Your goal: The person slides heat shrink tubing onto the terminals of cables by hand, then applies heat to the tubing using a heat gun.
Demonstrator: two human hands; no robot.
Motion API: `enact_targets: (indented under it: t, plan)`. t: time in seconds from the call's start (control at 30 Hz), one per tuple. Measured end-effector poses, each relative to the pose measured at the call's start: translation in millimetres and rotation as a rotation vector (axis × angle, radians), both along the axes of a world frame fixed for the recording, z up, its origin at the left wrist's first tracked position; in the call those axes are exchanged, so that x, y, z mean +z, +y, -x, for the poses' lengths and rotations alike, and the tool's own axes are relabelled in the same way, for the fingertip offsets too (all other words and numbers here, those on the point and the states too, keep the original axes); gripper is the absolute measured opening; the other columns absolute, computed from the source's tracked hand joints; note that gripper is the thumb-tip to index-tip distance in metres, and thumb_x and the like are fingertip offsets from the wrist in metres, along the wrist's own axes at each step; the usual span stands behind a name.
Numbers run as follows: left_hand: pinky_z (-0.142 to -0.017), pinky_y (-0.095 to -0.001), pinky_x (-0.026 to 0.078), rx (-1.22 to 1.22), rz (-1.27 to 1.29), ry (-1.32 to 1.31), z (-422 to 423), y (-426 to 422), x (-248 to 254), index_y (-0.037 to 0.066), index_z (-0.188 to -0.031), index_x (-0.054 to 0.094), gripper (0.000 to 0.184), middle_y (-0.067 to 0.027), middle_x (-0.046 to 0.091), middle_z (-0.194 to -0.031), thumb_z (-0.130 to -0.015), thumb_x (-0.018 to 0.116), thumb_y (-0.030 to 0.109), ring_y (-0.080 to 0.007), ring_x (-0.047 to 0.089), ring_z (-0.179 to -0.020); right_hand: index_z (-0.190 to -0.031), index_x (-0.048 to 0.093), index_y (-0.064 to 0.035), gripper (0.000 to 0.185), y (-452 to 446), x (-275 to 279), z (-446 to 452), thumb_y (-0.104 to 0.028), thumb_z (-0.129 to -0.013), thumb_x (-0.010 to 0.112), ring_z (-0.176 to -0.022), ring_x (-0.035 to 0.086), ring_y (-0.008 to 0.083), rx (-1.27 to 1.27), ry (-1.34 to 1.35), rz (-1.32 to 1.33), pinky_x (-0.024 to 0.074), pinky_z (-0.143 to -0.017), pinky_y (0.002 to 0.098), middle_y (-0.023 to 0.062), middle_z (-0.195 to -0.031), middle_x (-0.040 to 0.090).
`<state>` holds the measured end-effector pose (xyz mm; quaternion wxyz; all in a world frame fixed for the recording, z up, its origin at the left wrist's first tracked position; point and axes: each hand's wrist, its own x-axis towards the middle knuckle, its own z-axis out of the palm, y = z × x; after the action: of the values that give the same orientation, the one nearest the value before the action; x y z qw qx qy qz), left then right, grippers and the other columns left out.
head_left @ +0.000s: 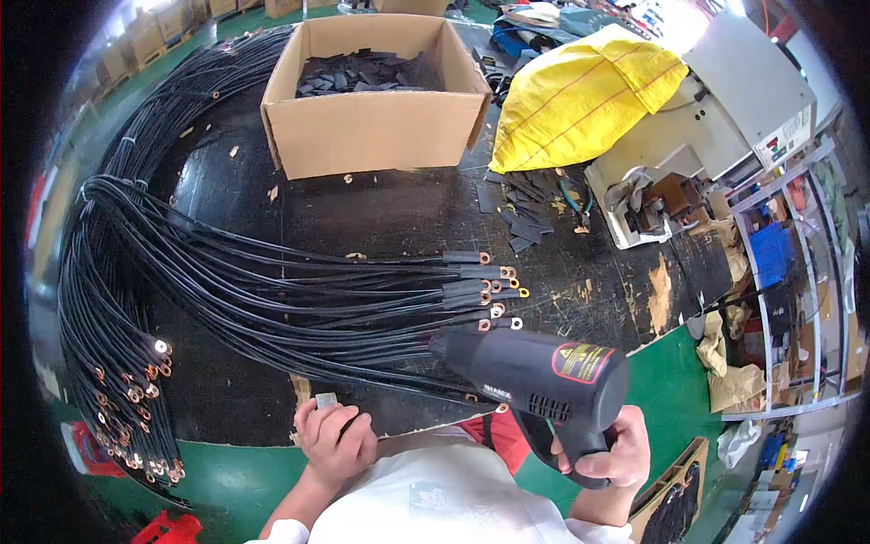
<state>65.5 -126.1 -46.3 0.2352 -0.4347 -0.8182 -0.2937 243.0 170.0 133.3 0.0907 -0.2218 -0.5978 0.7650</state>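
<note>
Along this dark table (326, 218), the right hand (625, 453), closed round a heat gun (571, 372), should sweep cable ends (466, 292) evenly, while the left hand (333, 440) half-curls around some unclear piece (326, 399).

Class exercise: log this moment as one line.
right hand grips heat gun | left hand holds small grey item | black cables lie on table

Black heat gun (521, 367), black cables (159, 240), copper-coloured lugs (497, 311), red-striped yellow sack (580, 104)
</note>
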Motion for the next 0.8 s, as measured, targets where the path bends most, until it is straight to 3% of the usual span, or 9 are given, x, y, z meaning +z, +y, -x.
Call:
enact_targets:
  t: [0.2,0.33,0.47,0.53,0.8]
  plan:
    - [-0.1,-0.0516,0.043,0.008,0.005,0.014,0,2,1,0.016,-0.099,0.066,0.027,-0.0024,0.06,-0.106,-0.072,0.068,0.009,-0.0238,0.058,-0.1,-0.107,0.069,0.0086,0.048,3,13,0,-0.001,-0.061,0.078,-0.075,0.069,0.0186,-0.11,-0.121,-0.051,0.0543,-0.071,0.031,0.0113,-0.087,0.071]
    - [-0.1,-0.0511,0.042,0.003,0.008,0.015,-1,2,1,0.015,-0.098,0.066,0.027,-0.0024,0.06,-0.107,-0.072,0.068,0.008,-0.024,0.058,-0.1,-0.111,0.069,0.0066,0.048,4,7,-4,0.0,-0.065,0.079,-0.085,0.066,0.0152,-0.034,-0.107,-0.056,0.0517,-0.078,0.0294,0.0088,-0.092,0.072]
    - [-0.101,-0.0509,0.041,0.006,0.019,0.01,-2,2,1,0.015,-0.097,0.067,0.027,-0.0027,0.06,-0.107,-0.071,0.069,0.006,-0.0245,0.058,-0.101,-0.115,0.068,0.0061,0.048,6,1,-5,0.0,-0.07,0.08,-0.087,0.064,0.0128,0.115,-0.074,-0.031,0.0501,-0.08,0.0279,0.0063,-0.095,0.07]
    - [-0.097,-0.0527,0.042,-0.002,0.011,0.009,-2,4,5,0.013,-0.096,0.064,0.025,-0.0049,0.059,-0.106,-0.075,0.067,0.0,-0.0275,0.059,-0.095,-0.117,0.067,0.0061,0.05,8,5,-3,0.0,-0.07,0.08,-0.087,0.064,0.0124,0.101,-0.085,-0.051,0.05,-0.08,0.0279,0.0058,-0.095,0.07]
    - [-0.094,-0.0529,0.042,-0.029,0.036,0.03,-2,6,8,0.011,-0.099,0.063,0.026,-0.0068,0.058,-0.103,-0.078,0.067,-0.002,-0.0283,0.059,-0.093,-0.118,0.068,0.006,0.052,19,14,-10,-0.008,-0.069,0.079,-0.083,0.063,0.0109,-0.015,-0.14,-0.157,0.0506,-0.077,0.0262,0.0058,-0.093,0.07]
